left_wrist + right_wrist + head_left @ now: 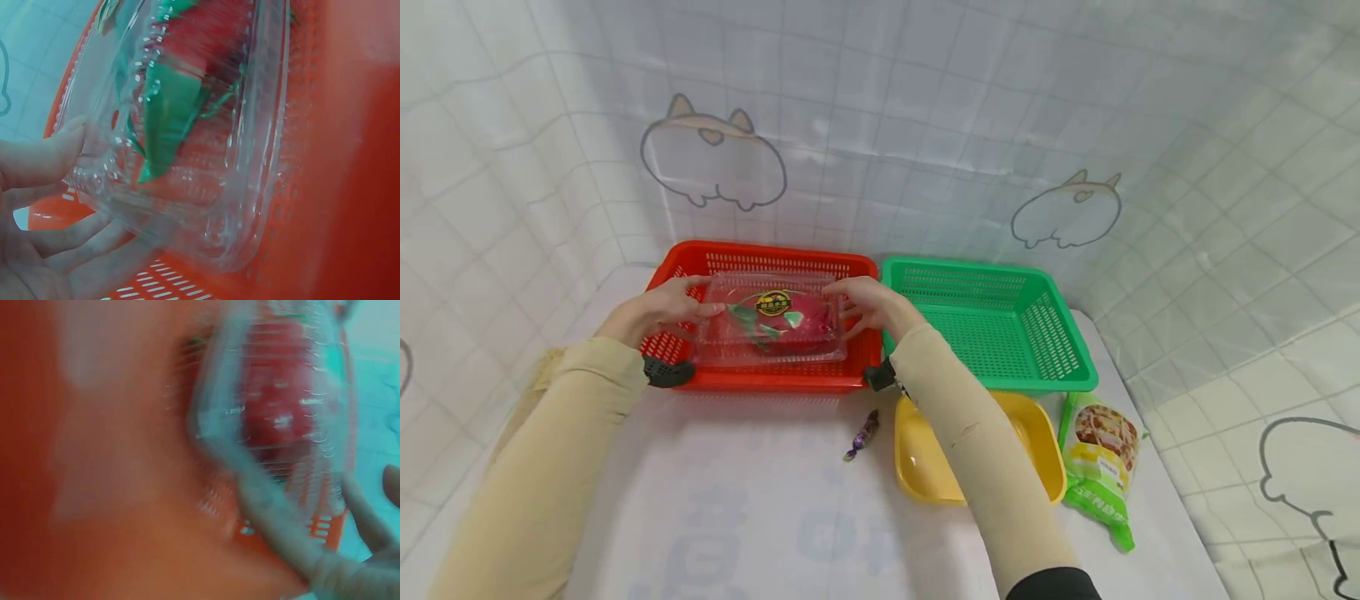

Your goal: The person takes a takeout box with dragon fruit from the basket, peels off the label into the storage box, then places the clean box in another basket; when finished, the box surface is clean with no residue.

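A clear plastic fruit box [722, 342] with a black and gold label sits within the rim of the red basket [760, 382]; whether it touches the bottom cannot be told. Inside it lies a red fruit with green tips, which looks like a dragon fruit [808, 317]. My left hand [666, 308] grips the box's left end, thumb at its side and fingers lower down, as the left wrist view shows. At the opposite end, my right hand [876, 304] holds the box between its fingers. The right wrist view is blurred, with one finger [275, 512] along the box.
To the right of the red basket stands a green basket [977, 333]. A yellow tray [925, 458] lies in front of it, partly hidden by my right sleeve. A purple wrapped candy [863, 435] and a green food bag [1101, 458] rest on the white table.
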A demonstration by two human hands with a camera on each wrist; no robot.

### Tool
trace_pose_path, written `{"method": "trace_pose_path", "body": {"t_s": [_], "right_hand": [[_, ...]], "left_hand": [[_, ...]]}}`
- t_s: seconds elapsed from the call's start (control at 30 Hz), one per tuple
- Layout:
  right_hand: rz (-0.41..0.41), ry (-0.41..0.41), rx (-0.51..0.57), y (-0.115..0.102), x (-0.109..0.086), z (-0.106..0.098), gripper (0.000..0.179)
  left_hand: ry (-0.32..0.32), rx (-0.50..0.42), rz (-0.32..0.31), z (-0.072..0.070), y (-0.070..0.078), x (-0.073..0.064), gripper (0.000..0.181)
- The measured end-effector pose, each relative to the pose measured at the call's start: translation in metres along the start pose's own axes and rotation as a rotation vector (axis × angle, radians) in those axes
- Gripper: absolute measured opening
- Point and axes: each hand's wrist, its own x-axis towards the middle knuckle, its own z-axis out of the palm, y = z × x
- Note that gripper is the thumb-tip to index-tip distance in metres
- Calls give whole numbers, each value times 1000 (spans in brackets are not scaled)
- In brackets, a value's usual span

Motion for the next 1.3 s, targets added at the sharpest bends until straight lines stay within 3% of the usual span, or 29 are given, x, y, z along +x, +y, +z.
{"method": "trace_pose_path", "body": {"t_s": [0.63,0.97,1.3], "right_hand": [[-29,20,-42,-7,-30,2,37],[-153,50,-143,-3,-52,6,39],[-251,115,-156,2,-77,7,31]], "left_hand": [[33,87,61,0,10,-16,83],[87,145,118,3,20,-39,84],[181,177,158,14,23,-66,85]]}}
